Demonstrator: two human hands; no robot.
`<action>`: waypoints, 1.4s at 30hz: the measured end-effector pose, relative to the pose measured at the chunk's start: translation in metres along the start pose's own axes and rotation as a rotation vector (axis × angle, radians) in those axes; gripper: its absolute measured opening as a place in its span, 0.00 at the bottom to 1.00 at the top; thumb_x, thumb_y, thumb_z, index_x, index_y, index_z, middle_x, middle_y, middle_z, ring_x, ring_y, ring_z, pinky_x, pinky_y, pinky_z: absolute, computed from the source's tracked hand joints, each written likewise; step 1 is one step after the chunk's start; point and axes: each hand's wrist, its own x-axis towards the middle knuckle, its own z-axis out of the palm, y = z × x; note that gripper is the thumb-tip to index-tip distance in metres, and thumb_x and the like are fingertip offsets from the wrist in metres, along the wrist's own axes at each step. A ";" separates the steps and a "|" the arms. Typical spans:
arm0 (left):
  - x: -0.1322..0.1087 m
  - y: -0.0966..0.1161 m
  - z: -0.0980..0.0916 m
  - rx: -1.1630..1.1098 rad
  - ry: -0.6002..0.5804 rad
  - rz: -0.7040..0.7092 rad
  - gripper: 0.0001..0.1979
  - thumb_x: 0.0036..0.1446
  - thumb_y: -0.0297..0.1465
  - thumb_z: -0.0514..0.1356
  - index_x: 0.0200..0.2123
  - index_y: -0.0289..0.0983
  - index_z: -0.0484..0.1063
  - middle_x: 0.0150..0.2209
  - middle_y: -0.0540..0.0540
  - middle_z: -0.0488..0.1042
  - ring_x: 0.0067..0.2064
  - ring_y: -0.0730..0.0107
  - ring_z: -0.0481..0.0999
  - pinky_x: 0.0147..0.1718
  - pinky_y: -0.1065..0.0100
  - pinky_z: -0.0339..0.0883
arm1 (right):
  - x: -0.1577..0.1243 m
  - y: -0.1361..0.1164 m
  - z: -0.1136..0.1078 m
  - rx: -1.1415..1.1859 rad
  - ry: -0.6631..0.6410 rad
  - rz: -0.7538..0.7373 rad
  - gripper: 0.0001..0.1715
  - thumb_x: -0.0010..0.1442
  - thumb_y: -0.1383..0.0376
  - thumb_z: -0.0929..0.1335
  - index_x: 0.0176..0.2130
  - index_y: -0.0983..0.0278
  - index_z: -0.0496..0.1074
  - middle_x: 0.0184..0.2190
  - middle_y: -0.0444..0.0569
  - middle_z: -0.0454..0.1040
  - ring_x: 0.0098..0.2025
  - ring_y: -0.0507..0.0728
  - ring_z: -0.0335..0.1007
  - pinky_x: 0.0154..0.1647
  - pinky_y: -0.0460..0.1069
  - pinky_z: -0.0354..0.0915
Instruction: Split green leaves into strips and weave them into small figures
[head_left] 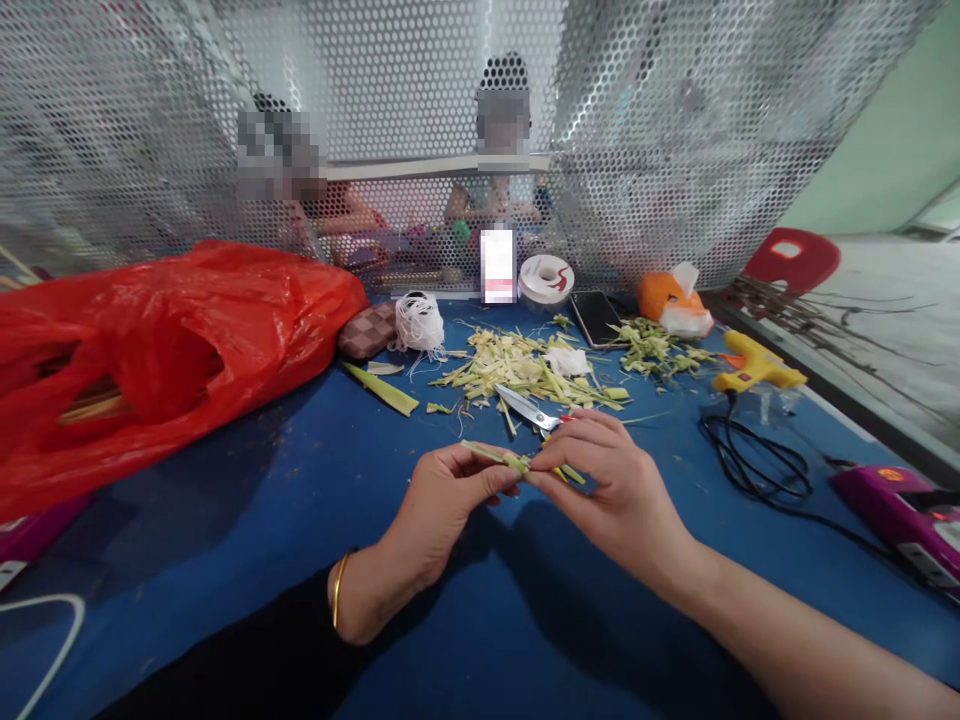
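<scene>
My left hand (442, 500) and my right hand (607, 480) meet over the blue table (315, 480), both pinching a thin pale green leaf strip (504, 459) folded into a small knot between the fingertips. The left fingers curl round its left end; the right thumb and forefinger press its right end. A gold bangle sits on my left wrist. Just beyond the hands lie scissors (529, 409) with the blades pointing left, beside a heap of cut leaf scraps (517, 368).
A big red plastic bag (150, 350) fills the left. White thread ball (418, 321), tape roll (546, 281), phone (598, 316), orange tissue holder (671, 297), yellow glue gun (754, 364) with black cable (757, 465), purple device (900, 510). Two people sit behind the perforated metal screen (637, 150).
</scene>
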 end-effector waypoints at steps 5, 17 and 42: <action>-0.003 0.003 0.001 0.044 -0.017 -0.002 0.06 0.43 0.31 0.69 0.27 0.35 0.80 0.24 0.49 0.78 0.28 0.73 0.73 0.28 0.73 0.64 | 0.003 0.002 -0.007 0.227 -0.013 0.238 0.05 0.58 0.66 0.69 0.36 0.61 0.78 0.33 0.47 0.77 0.36 0.55 0.72 0.40 0.51 0.65; -0.003 0.001 0.003 0.053 -0.088 -0.021 0.05 0.41 0.26 0.70 0.24 0.35 0.76 0.22 0.51 0.77 0.25 0.78 0.71 0.27 0.75 0.64 | 0.003 -0.002 -0.003 0.281 -0.209 0.347 0.04 0.55 0.68 0.69 0.28 0.62 0.74 0.26 0.42 0.75 0.29 0.51 0.69 0.32 0.46 0.63; -0.004 0.006 0.002 0.121 -0.041 0.014 0.07 0.43 0.31 0.69 0.24 0.34 0.76 0.23 0.49 0.76 0.26 0.74 0.72 0.30 0.71 0.67 | 0.005 0.001 -0.006 0.328 -0.028 0.340 0.06 0.59 0.66 0.67 0.32 0.62 0.75 0.30 0.46 0.76 0.34 0.55 0.70 0.38 0.50 0.65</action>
